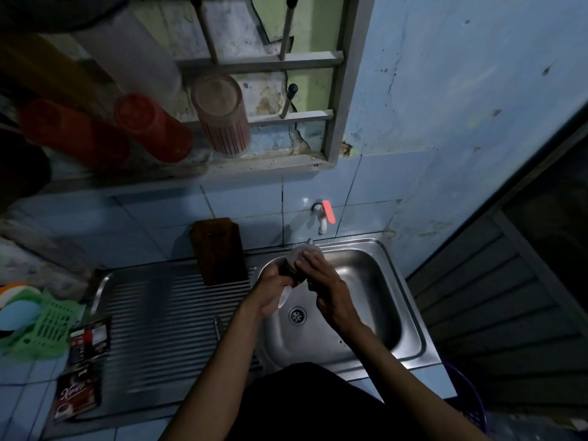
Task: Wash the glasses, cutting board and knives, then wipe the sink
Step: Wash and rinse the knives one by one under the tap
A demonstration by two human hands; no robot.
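Both my hands are over the far left part of the steel sink (366, 313), working on one glass (302, 254). My left hand (273, 291) is curled round the glass's lower body, holding it tilted with one end toward the wall. My right hand (321, 281) lies on the upper side of the glass, fingers (310, 261) fairly straight and pressed on it. Something dark sits between the hands against the glass; I cannot tell what it is.

Surface: ribbed steel drainboard (165, 319) to the left of the basin, drain (297, 315) in the basin floor just near of my hands. A dark wooden cutting board (219, 249) leans upright against the tiled wall at the far edge of the drainboard. Two printed sachets (86, 361) lie at the drainboard's near left corner; a green plastic basket (51, 326) sits just beyond them on the left.

Room: dim light, pale blue tiles, peeling blue wall on the right. White tap with an orange handle (326, 214) on the wall above the basin. On the far ledge, two red cups (152, 128) and a clear striped glass (222, 116) stand upside down.
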